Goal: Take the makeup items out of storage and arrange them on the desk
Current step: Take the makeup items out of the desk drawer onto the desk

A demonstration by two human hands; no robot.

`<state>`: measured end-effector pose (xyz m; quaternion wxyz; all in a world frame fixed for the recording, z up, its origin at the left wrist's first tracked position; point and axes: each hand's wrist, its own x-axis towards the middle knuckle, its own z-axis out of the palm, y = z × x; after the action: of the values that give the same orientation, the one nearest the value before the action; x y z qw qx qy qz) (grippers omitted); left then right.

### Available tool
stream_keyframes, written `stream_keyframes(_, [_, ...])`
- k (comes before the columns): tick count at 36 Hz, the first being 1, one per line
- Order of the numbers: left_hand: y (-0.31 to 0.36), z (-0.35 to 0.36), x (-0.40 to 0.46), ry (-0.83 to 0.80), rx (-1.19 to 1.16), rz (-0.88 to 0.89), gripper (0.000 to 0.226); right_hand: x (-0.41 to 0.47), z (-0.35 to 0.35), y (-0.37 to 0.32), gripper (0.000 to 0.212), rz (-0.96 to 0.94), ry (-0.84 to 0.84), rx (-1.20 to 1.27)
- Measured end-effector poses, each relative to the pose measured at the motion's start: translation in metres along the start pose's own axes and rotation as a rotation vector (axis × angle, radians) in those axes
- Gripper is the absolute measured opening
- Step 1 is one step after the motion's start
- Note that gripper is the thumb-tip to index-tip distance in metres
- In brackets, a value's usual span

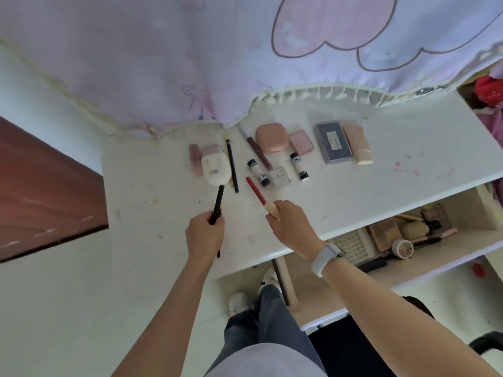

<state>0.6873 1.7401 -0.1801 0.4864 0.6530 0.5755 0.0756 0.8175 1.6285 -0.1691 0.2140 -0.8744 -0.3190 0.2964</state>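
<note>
My left hand (204, 235) grips a thin black pencil (218, 204) that points up toward a white case (215, 165). My right hand (292, 227) holds the cream end of a red-handled brush (255, 191) slanting up-left over the white desk (353, 186). Laid out on the desk are a long black pencil (232, 165), a dark red lip pencil (258, 152), a pink compact (272, 137), a small pink box (301, 142), two black-and-white tubes (258, 172), a clear square pot (280, 176), a grey palette (332, 144) and a beige tube (356, 145).
An open drawer (408, 240) below the desk's right edge holds brushes, a round jar and a perforated white basket (353, 244). A lilac curtain (245, 50) hangs over the desk's back. A brown panel (49, 191) is at left. My legs and shoes show beneath.
</note>
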Motion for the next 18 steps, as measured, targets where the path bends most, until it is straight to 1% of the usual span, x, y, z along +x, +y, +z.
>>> stream_keyframes(2, [0.0,0.0,0.003,-0.015,0.017,-0.004,0.021,0.009,0.011,-0.012,0.014,0.017,0.028,-0.009])
stream_keyframes(3, [0.0,0.001,0.005,-0.021,0.027,-0.002,0.018,0.012,0.016,-0.017,0.014,0.023,0.046,-0.01])
stream_keyframes(5, [0.002,0.002,0.007,-0.01,0.051,0.009,0.01,0.018,0.022,-0.023,0.021,0.036,0.079,-0.024])
stream_keyframes(6, [0.003,0.003,0.008,0.007,0.055,0.013,0.01,0.02,0.024,-0.026,0.024,0.043,0.097,-0.027])
stream_keyframes(9, [0.007,0.007,0.01,0.068,0.019,-0.002,0.023,0.022,0.024,-0.029,0.03,0.071,0.151,-0.046])
stream_keyframes(11, [0.01,0.009,0.011,0.099,-0.01,-0.022,0.027,0.021,0.022,-0.028,0.034,0.081,0.171,-0.066])
stream_keyframes(14, [0.012,0.012,0.008,0.129,-0.021,-0.033,0.029,0.021,0.018,-0.022,0.039,0.094,0.149,-0.042])
stream_keyframes(18, [0.011,0.016,-0.002,0.131,-0.027,0.059,0.036,0.024,0.017,-0.015,0.033,0.117,0.123,0.02])
